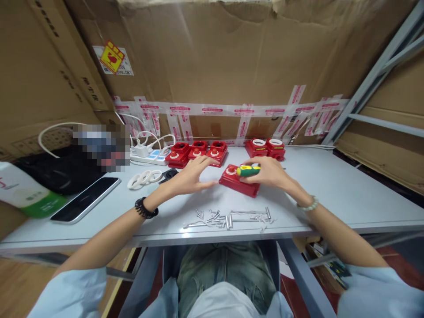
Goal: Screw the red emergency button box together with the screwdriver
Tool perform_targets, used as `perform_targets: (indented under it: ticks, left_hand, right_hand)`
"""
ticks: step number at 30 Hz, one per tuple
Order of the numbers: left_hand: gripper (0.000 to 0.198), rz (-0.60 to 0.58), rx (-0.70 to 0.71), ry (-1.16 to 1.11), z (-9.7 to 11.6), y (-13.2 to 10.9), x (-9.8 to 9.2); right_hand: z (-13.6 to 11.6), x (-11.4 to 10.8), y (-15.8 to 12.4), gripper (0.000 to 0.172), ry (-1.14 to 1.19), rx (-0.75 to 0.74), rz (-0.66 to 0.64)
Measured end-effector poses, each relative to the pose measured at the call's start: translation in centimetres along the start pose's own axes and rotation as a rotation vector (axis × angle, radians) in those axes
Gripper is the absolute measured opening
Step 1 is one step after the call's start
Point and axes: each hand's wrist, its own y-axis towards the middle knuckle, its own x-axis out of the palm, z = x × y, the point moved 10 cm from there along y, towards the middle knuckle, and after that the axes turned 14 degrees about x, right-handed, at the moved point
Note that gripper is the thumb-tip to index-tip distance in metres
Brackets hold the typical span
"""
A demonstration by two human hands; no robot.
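My right hand [270, 172] is wrapped round the green and yellow handle of a screwdriver [249, 171], whose shaft I cannot make out. Below that handle, a red alarm box [240, 187] with a round red knob lies on the table, partly covered by my right hand. My left hand [194, 177] hovers at the box's left side, thumb and fingers apart, holding nothing. Small metal screws [215, 217] and several shiny metal pins [228, 221] lie nearer the table's front edge, among thin white strands.
Behind my left hand stand three similar red boxes [198, 152]; two more with white rings [266, 148] are farther right. Loose white rings [145, 179], a black part [169, 175], a power strip [154, 157], a phone [86, 199] and a white-green tube [29, 192] occupy the left.
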Motion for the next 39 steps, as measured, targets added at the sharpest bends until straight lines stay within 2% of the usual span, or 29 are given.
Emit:
perform_targets:
  ticks: [3,5,7,10,13,14,18,20,24,27,30,32,36,39]
  left_hand:
    - [0.081,-0.045,-0.018,-0.025,-0.6,0.6,1.3]
    - [0.094,-0.083,0.001,-0.075,-0.9,0.7,2.5]
    - [0.097,-0.103,0.028,-0.132,-1.0,0.7,3.5]
    - [0.091,-0.083,0.036,-0.151,-1.4,0.7,3.9]
    - [0.084,-0.071,0.014,-0.120,-1.9,0.4,3.8]
    - [0.083,-0.069,0.003,-0.113,-2.1,0.3,3.7]
    - [0.082,-0.049,-0.058,-0.081,-3.0,-0.4,3.4]
    - [0.083,-0.040,-0.067,-0.065,-3.2,-0.6,3.3]
    - [0.081,-0.011,-0.034,-0.069,-3.1,-0.7,3.1]
    - [0.078,0.018,-0.026,-0.109,-3.3,-0.8,3.0]
    - [0.077,0.056,-0.031,-0.135,-3.6,-1.0,2.8]
    - [0.076,0.073,-0.036,-0.141,-3.7,-1.1,2.7]
    - [0.074,0.073,-0.035,-0.150,-3.7,-1.0,2.7]
    - [0.073,0.071,-0.027,-0.160,-3.4,-1.0,2.6]
  right_hand:
    - [-4.4,2.0,0.2,0.045,0.106,-0.189,-0.094]
    - [-5.8,2.6,0.2,0.050,0.148,-0.235,-0.108]
    - [-6.3,2.7,0.2,0.050,0.194,-0.245,-0.107]
    - [-5.1,1.7,0.6,0.043,0.323,-0.198,-0.040]
    - [-2.1,0.1,1.3,0.035,0.512,-0.061,0.076]
    - [-1.1,0.1,1.6,0.035,0.547,-0.005,0.075]
    - [1.0,2.5,2.2,0.028,0.529,0.161,-0.149]
    - [1.3,2.9,2.3,0.024,0.567,0.197,-0.205]
    - [1.5,1.8,2.6,0.025,0.698,0.203,-0.151]
    - [1.6,1.4,2.6,0.034,0.721,0.205,-0.129]
    - [1.6,1.9,2.4,0.044,0.751,0.235,-0.185]
    - [1.4,2.1,2.3,0.037,0.802,0.233,-0.211]
    - [1.5,1.6,2.3,0.012,0.846,0.256,-0.168]
    - [1.7,1.5,2.4,0.008,0.850,0.276,-0.154]
